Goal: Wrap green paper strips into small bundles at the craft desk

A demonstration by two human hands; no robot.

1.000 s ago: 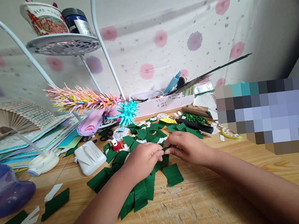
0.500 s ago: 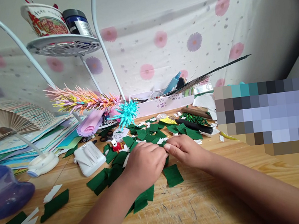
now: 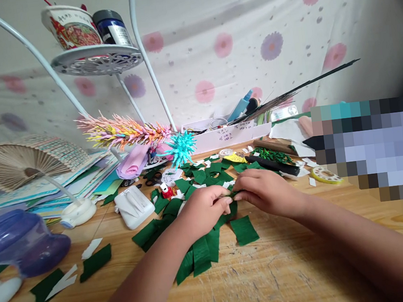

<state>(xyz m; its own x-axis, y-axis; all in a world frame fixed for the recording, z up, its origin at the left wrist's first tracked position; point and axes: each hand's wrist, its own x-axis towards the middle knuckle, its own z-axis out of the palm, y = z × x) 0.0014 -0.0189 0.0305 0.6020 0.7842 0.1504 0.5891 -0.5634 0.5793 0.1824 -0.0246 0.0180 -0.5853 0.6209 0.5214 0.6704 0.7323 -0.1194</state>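
My left hand (image 3: 204, 209) and my right hand (image 3: 264, 190) meet at the fingertips over a wooden table (image 3: 274, 278). Both pinch a small piece of green crepe paper (image 3: 232, 195) between thumbs and fingers. Under the hands lie several cut green paper strips (image 3: 205, 250) and a loose green square (image 3: 245, 230). More green scraps (image 3: 207, 174) are heaped just behind the hands.
A white case (image 3: 135, 206) lies left of the hands. Paper fan (image 3: 17, 164), purple container (image 3: 19, 242), pink-orange spiky paper flower (image 3: 122, 131), teal spiky ball (image 3: 181, 147), white organiser box (image 3: 229, 135), tape roll (image 3: 323, 175) and a wire shelf (image 3: 96, 61) with a cup and jar surround the spot.
The left hand, which covered the green strips half a second ago, has lifted back so the strips show again. The view has shifted slightly right. Both hands keep pinching the green piece.
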